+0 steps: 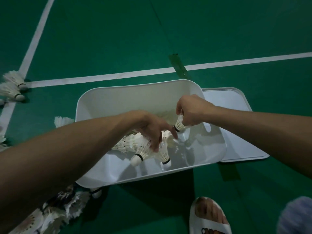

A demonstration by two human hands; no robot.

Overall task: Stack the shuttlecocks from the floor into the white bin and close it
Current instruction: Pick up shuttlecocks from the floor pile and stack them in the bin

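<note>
The work is in the filling stage: the white bin (135, 98) stands open on the green floor (118, 39), and its lid (236, 115) lies flat just beside its right wall, so closing is a long way off. Over the middle of the bin the right hand (192, 110) pinches a shuttlecock (180, 124) by the feather end, cork pointing down toward the bin's bottom. The left hand (152, 125) reaches in over the left wall, and its fingers (156, 144) hang down onto the pile of shuttlecocks (133, 142) lying in the bin's left half. Whether they grip the feathers or only rest on them I cannot tell. The pile looks more tumbled than stacked, with two corks pointing toward the near wall. Many are not yet gathered: a group of shuttlecocks (12, 86) well off to the left of the bin, a single one (63, 120) just outside its left wall, and a ragged heap (59, 206) by its near left corner. The likely next move is to nest the pinched one, cork first, into the skirt of one in the pile (feathers crush easily, so a light push along the axis suits best), with the left hand steadying the receiving one.
</note>
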